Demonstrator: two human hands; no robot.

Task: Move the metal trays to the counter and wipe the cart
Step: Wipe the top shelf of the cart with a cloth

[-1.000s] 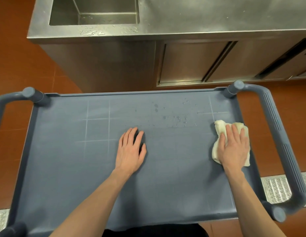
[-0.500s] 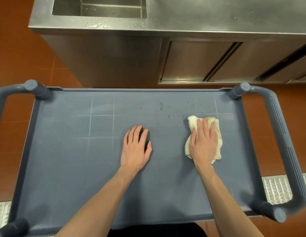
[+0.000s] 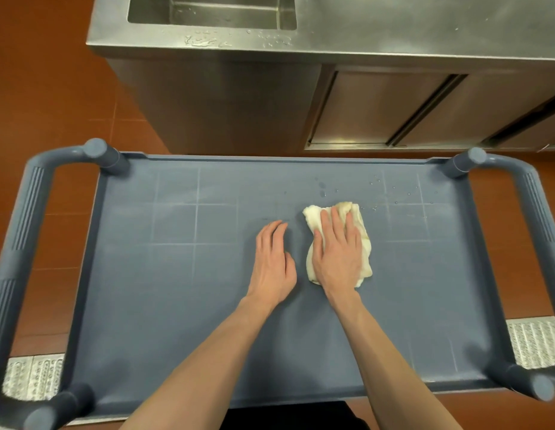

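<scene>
A blue-grey plastic cart [image 3: 164, 299] fills the lower view, its flat top bare apart from water drops [image 3: 375, 184] near the far right. My right hand [image 3: 338, 256] presses flat on a crumpled cream cloth [image 3: 313, 214] at the middle of the top. Just left of it, my left hand [image 3: 273, 265] rests palm down on the cart with fingers together, holding nothing. No metal trays are in view.
A stainless steel counter [image 3: 394, 29] with a sink basin [image 3: 211, 10] stands beyond the cart, sliding cabinet doors [image 3: 378, 110] below it. Cart handles [image 3: 25, 231] curve out at both ends. The floor is red tile, with metal drain grates [image 3: 533, 342] at both sides.
My right hand has slid the cloth leftward from the cart's right edge to the middle, close beside my left hand. The left hand has stayed in place.
</scene>
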